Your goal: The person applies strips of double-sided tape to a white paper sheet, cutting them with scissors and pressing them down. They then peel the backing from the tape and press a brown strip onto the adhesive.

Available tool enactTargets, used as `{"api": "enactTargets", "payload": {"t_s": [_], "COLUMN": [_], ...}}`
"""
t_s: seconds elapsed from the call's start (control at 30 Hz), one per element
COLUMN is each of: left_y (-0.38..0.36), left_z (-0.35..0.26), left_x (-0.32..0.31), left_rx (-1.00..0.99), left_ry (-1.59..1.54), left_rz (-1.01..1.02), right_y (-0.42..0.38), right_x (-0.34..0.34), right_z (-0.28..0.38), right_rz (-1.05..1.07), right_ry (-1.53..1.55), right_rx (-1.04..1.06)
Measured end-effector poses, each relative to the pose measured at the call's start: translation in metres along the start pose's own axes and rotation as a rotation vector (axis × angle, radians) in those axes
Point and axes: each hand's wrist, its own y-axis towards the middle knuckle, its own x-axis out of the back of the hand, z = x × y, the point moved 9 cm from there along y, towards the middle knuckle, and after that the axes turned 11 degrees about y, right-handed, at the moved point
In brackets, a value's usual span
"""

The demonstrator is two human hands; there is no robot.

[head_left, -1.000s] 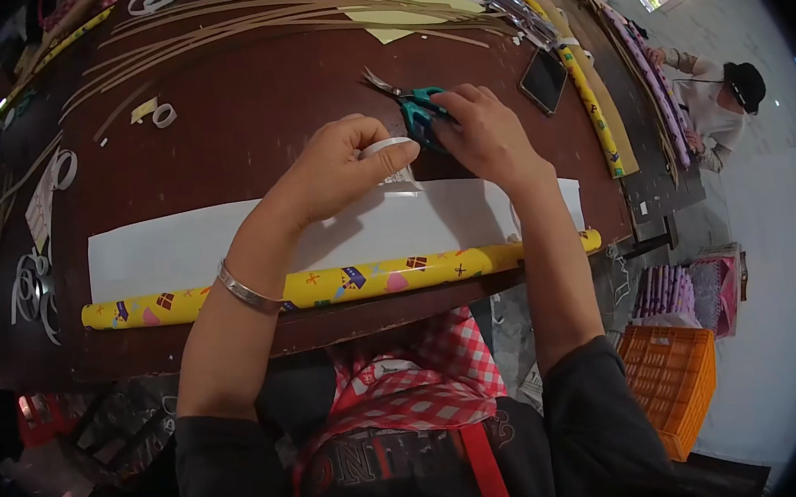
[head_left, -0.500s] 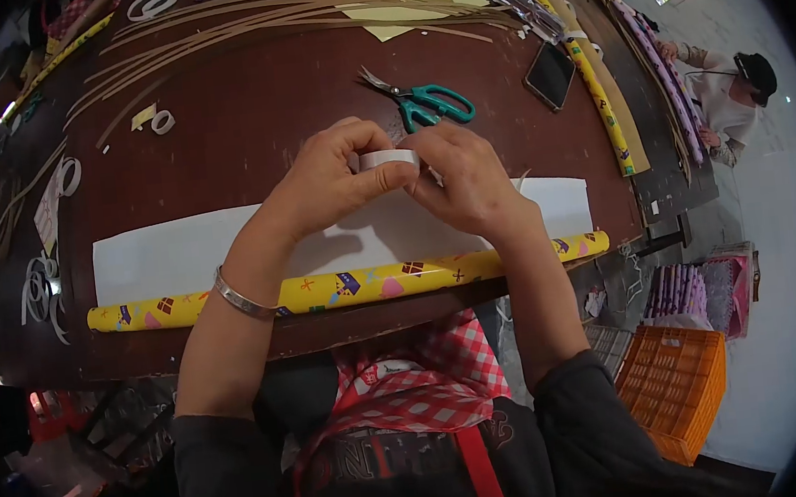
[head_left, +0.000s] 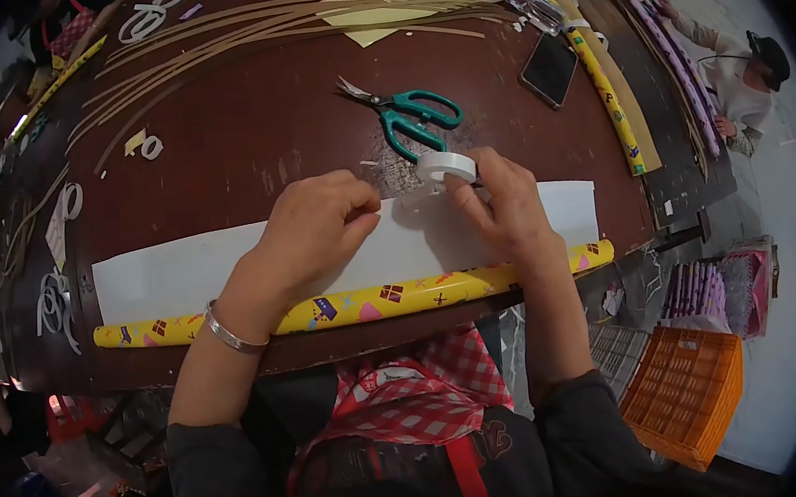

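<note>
Since the earlier frame, the hands had parted, and the tape roll (head_left: 448, 167) had moved with the right hand. The right hand (head_left: 509, 207) grasped it between thumb and fingers. The left hand (head_left: 314, 226) was clenched, thumb to fingers; whether it pinched a tape end could not be told. The scissors (head_left: 414, 120) lay at the tape roll's 11 o'clock, the phone (head_left: 550, 71) at 2. At the hands' 6 o'clock, the yellow patterned roll (head_left: 441, 292) lay along the white sheet (head_left: 179, 265). Assessed: tape roll light and stiff, best gripped by its rim, clear of adhesive; patterned roll light, slick, easily creased, best steadied with flat palms near both ends.
</note>
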Motion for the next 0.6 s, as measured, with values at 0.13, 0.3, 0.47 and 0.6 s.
{"api": "enactTargets", "payload": {"t_s": [0.13,0.3,0.47,0.6], "left_y": [0.001,0.009,0.017,0.018], "left_z": [0.001,0.003,0.006,0.007], "left_x": [-0.009,-0.020,-0.023,-0.026], "left_rx": [0.005,0.035,0.171,0.196], "left_ry": [0.116,0.166,0.118,0.151], "left_rz": [0.045,0.089,0.142,0.122], "right_y": [0.000,-0.003,-0.003,-0.003], "right_x": [-0.005,-0.004,-0.005,-0.007], "right_z": [-0.006,-0.001,0.003,-0.003], "right_rz": [0.029,0.033,0.014,0.026], "right_ry": [0.018,0.110,0.125,0.083], "right_rx": [-0.064,-0.024,0.011,-0.038]}}
